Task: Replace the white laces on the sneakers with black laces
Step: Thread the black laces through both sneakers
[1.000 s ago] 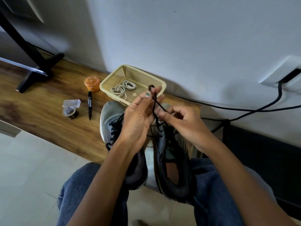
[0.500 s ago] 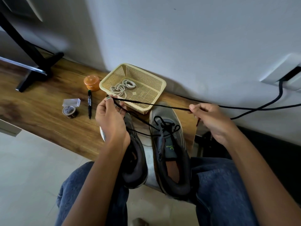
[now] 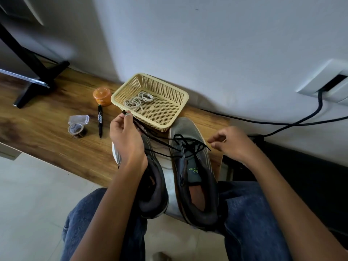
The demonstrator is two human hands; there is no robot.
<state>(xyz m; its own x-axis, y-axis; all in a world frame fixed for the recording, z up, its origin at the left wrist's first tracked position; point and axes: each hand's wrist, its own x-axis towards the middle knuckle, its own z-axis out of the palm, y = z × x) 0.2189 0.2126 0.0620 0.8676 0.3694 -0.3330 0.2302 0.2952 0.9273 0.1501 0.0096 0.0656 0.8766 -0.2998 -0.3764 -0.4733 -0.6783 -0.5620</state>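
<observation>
While the coiled white laces lay in the basket at centre frame, a black lace end was pinched by the left hand; nothing was held by the loosely curled right hand beside the right sneaker.

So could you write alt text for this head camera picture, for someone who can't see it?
A person's left hand pinches the end of a black shoelace threaded through the right-hand one of two grey sneakers, while the right hand hovers empty beside it. Behind them, a beige plastic mesh basket on a wooden bench holds coiled white laces.
</observation>
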